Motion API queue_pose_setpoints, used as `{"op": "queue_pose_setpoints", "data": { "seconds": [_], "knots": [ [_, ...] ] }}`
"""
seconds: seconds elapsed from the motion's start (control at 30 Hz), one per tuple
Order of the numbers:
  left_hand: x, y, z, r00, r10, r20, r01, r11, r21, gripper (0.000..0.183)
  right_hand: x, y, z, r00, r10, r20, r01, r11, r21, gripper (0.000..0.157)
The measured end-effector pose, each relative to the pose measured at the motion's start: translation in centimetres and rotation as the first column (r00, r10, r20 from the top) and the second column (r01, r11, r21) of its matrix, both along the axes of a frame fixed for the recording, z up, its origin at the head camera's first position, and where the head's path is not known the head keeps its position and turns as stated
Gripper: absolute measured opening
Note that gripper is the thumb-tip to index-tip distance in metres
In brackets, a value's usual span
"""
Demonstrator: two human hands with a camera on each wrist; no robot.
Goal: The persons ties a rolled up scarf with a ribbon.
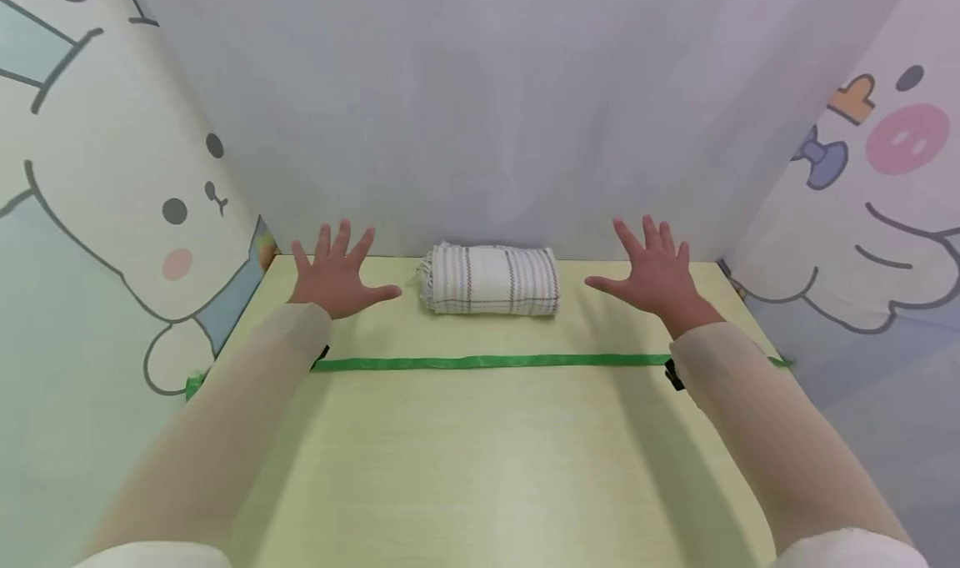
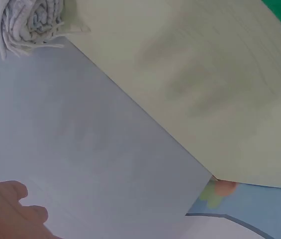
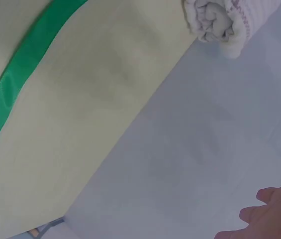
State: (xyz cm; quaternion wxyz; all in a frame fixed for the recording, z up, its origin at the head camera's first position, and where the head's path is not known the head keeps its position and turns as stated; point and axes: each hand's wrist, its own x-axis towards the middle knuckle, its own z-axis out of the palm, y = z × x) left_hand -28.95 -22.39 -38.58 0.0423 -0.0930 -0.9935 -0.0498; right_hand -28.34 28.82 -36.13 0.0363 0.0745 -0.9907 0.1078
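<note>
A rolled-up striped cloth [image 1: 491, 280], white with grey and brown bands and a fringed left end, lies at the back of the table against the rear curtain. To its left, my left hand [image 1: 333, 276] is held with fingers spread and thumb pointing at the roll, not touching it. My right hand [image 1: 652, 272] mirrors this on the other side, also apart from the cloth. Spiral roll ends of the cloth [image 2: 33, 22] show in both wrist views. Only fingertips of the left hand [image 2: 11, 209] and right hand [image 3: 274, 209] enter those views.
Green tape [image 1: 480, 362] runs across the pale wooden table [image 1: 487, 459] in front of the roll. A plain grey-white curtain [image 1: 480, 118] hangs behind. Cartoon-printed panels stand on the left [image 1: 112, 218] and right [image 1: 862, 234]. Small black pieces sit beneath both wrists.
</note>
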Motion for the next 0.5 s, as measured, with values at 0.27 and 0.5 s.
{"op": "queue_pose_setpoints", "data": {
  "seconds": [0.27,0.5],
  "knots": [
    [-2.0,2.8,-1.0,0.999,-0.042,0.017,0.042,0.999,-0.029,0.117,-1.6,-2.3,-1.5,0.999,0.03,0.016,-0.03,0.999,0.014,0.118],
    [-2.6,5.1,-1.9,0.995,-0.103,-0.016,0.103,0.995,-0.014,0.113,-2.5,-5.0,-2.8,0.996,0.092,-0.018,-0.091,0.995,0.04,0.117]
  ]
}}
